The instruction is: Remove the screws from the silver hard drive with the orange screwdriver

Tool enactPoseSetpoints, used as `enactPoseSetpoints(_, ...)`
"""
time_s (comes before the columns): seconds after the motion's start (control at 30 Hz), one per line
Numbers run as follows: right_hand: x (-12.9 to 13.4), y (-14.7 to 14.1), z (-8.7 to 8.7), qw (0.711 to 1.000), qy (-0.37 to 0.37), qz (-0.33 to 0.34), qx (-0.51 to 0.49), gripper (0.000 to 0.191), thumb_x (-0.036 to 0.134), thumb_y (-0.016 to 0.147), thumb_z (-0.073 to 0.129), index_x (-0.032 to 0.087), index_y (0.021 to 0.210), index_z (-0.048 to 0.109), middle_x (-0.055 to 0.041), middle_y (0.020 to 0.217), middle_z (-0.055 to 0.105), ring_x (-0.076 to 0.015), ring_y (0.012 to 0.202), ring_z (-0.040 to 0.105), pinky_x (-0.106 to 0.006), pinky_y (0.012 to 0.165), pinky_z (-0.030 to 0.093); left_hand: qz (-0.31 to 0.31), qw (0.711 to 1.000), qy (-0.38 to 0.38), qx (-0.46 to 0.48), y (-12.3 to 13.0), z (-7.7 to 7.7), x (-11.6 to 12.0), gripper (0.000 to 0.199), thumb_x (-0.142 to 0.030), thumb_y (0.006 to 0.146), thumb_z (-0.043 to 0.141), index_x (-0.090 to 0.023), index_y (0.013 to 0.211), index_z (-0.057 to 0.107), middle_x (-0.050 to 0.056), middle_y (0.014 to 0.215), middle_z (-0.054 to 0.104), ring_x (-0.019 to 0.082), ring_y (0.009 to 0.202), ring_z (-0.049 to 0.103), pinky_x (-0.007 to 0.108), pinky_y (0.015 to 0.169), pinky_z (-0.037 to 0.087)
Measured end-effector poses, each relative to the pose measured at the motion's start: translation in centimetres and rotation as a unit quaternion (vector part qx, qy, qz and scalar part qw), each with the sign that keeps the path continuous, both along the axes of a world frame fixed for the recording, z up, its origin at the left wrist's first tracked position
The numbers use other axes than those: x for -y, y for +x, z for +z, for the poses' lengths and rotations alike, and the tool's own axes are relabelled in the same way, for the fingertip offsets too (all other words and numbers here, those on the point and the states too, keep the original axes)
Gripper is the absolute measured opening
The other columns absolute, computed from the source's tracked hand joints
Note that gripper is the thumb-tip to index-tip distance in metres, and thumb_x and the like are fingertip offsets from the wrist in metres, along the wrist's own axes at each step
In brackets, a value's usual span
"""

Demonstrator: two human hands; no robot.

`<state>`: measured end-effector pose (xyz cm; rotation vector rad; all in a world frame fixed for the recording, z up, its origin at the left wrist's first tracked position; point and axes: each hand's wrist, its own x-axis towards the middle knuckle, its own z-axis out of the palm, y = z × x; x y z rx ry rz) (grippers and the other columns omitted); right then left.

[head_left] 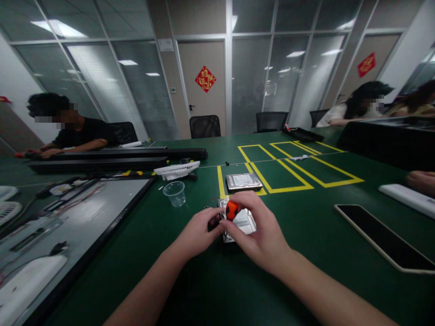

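Observation:
My right hand [260, 226] is closed round the orange and black handle of a screwdriver [232, 210], whose tip is hidden. Below it on the green table lies a silver hard drive [246, 222], partly covered by my hands. My left hand [199, 231] has its thumb and index finger curled together beside the screwdriver handle, over the drive's left side. What sits between those fingers is too hidden to name. Just behind, a second hard drive [244, 181] lies flat near the yellow tape.
A clear plastic cup [175, 194] and a white slotted part [177, 170] stand left. A large panel [91, 213] with parts fills the left side. A phone [385, 237] and a white bar [409, 199] lie right, near another person's hand [421, 181]. Several people sit around the table.

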<state>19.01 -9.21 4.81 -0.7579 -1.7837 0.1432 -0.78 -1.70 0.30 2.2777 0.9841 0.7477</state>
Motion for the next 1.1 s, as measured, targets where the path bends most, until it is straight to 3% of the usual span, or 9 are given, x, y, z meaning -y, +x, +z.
enactPoseSetpoints(0.13,0.06,0.0,0.12,1.0,0.006,-0.011,0.002,0.039,0.016,0.098,0.07,0.025,0.133,0.058,-0.0064,0.114,0.067,-0.02,0.101,0.067,-0.036,0.09,0.06,0.001,1.0,0.001,0.003,0.06,-0.09,-0.02,0.029,-0.033,0.099,0.067,-0.02,0.124,0.073,0.01,0.114,0.075,0.028,0.103,0.069,0.04,0.093,0.054)
enactPoseSetpoints(0.33,0.37,-0.12,-0.02,0.999,-0.033,0.011,0.002,0.046,0.013,0.1,0.061,0.024,0.144,0.053,-0.0091,0.126,0.069,-0.0208,0.109,0.069,-0.038,0.097,0.06,0.005,1.0,-0.004,-0.004,-0.06,-0.03,0.04,0.03,-0.034,0.101,0.066,-0.021,0.126,0.073,0.009,0.113,0.075,0.028,0.099,0.069,0.04,0.09,0.055)
enactPoseSetpoints(0.5,-0.13,-0.01,0.06,1.0,0.001,-0.007,0.005,0.043,0.019,0.097,0.074,0.025,0.136,0.059,-0.0081,0.122,0.066,-0.0214,0.112,0.067,-0.037,0.098,0.06,-0.002,1.0,-0.005,-0.001,-0.12,-0.09,0.0,0.028,-0.034,0.1,0.067,-0.019,0.123,0.074,0.01,0.113,0.074,0.026,0.098,0.068,0.039,0.09,0.055)
enactPoseSetpoints(0.83,0.18,-0.09,0.22,1.0,-0.001,0.018,0.01,0.045,0.012,0.098,0.062,0.025,0.141,0.058,-0.0113,0.131,0.065,-0.0235,0.121,0.065,-0.043,0.104,0.059,-0.007,1.0,0.007,0.006,-0.04,-0.3,-0.04,0.029,-0.034,0.101,0.066,-0.019,0.125,0.072,0.009,0.111,0.074,0.026,0.097,0.068,0.038,0.089,0.054)
enactPoseSetpoints(1.1,-0.07,-0.04,-0.17,1.0,-0.004,0.004,-0.001,0.045,0.013,0.1,0.064,0.027,0.143,0.056,-0.0092,0.125,0.07,-0.0215,0.111,0.07,-0.04,0.099,0.061,0.003,1.0,0.005,-0.004,0.06,-0.02,0.1,0.028,-0.034,0.101,0.066,-0.019,0.123,0.072,0.009,0.113,0.073,0.026,0.098,0.068,0.038,0.091,0.053)
